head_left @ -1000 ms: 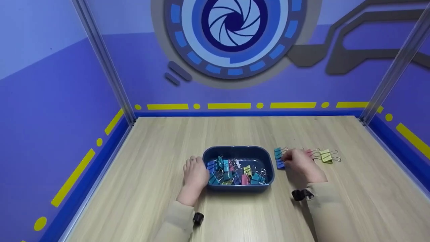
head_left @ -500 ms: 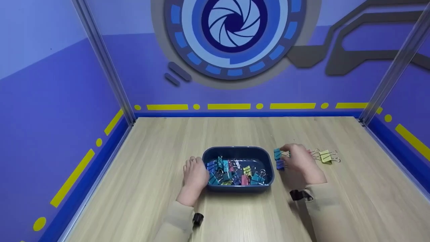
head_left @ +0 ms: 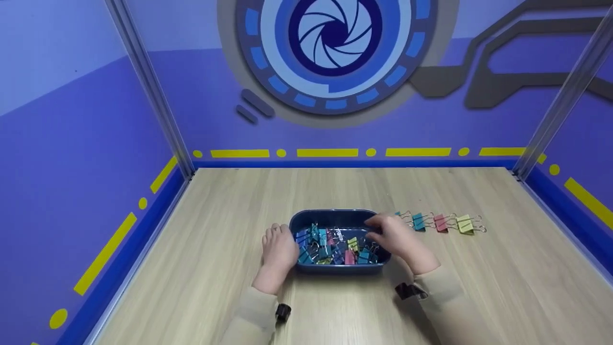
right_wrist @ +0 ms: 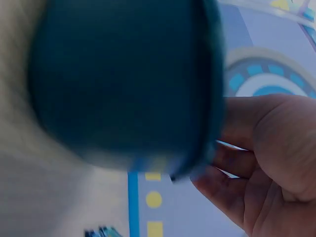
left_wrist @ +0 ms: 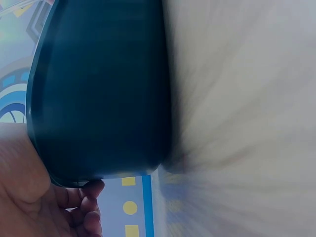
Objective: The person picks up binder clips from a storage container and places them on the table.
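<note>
A dark blue rectangular box [head_left: 340, 269] stands on the table, with several binder clips [head_left: 324, 251] in teal, blue, pink and yellow heaped inside. My left hand [head_left: 279, 247] grips its left end at the rim; in the left wrist view, curled fingers [left_wrist: 92, 205] show past the box's far corner. Over the right rim reaches my right hand [head_left: 400, 238], thumb and fingers apart over the box, nothing seen between them. To its right lie a teal binder clip [head_left: 419, 222], a pink one [head_left: 441, 223] and a yellow one [head_left: 464, 224]. My right hand covers most of another teal clip.
The wooden table [head_left: 215, 215] is enclosed by printed purple-blue panels [head_left: 249, 129] at the back and both sides. Metal posts [head_left: 158, 110] stand at the back corners. Each wrist wears a black camera [head_left: 283, 312].
My right hand has moved left from the row of clips to above the box's right end, uncovering the teal and pink clips. My left hand has stayed at the box.
</note>
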Tool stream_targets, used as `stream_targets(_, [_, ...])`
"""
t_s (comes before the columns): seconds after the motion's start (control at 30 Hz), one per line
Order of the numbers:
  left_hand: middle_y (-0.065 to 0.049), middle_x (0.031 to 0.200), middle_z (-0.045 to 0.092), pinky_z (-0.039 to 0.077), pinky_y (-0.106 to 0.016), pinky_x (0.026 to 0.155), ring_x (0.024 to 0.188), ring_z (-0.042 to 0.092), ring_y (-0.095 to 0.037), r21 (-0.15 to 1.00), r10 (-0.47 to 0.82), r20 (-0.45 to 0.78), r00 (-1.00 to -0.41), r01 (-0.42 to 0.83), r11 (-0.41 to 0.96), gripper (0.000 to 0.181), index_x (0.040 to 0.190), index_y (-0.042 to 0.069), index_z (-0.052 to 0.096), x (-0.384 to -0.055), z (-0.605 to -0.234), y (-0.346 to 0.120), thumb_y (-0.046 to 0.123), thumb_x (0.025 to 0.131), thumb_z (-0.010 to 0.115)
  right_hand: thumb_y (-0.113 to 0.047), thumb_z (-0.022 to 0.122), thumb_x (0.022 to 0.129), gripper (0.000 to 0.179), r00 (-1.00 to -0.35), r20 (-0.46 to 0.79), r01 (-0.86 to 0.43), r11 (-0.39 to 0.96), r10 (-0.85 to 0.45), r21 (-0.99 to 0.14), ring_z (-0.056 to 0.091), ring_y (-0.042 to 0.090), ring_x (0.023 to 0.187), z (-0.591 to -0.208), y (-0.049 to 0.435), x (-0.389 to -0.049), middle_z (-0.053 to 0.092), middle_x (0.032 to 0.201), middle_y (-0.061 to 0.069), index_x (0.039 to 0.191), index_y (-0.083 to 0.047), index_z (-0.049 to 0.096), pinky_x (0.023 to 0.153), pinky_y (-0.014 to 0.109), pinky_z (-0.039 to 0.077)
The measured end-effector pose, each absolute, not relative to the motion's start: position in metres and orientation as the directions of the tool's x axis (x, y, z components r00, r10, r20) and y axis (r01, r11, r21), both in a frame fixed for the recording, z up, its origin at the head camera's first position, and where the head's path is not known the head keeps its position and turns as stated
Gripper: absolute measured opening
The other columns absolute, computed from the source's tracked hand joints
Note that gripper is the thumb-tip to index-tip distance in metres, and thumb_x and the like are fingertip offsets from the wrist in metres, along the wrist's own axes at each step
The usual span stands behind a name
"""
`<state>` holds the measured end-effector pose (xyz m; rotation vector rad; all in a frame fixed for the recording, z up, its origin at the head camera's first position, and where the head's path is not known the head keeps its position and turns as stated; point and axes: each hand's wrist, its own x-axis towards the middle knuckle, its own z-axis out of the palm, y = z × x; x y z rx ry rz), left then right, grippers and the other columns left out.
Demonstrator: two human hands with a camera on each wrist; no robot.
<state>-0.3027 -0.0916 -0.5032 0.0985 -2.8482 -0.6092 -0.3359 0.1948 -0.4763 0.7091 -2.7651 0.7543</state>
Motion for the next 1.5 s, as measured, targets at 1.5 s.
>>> stream_targets(1.5, [-0.021,0.113,0.056,0.041,-0.050,0.093,0.107,0.051,-0.038,0.409,-0.103,0.195,-0.975,-0.015,0.912,0.030,0.111,-0.006,0.059,-0.304,-0.506,-0.093,0.011,0.089,0.070,0.000,0.074,0.088,0.011,-0.874,0.351,-0.480,0.706,-0.335,-0.520,0.075,0.027,0.089,-0.464,0.189,-0.332,0.078,0.096,0.013,0.097,-0.002,0.079,0.080,0.044,0.060])
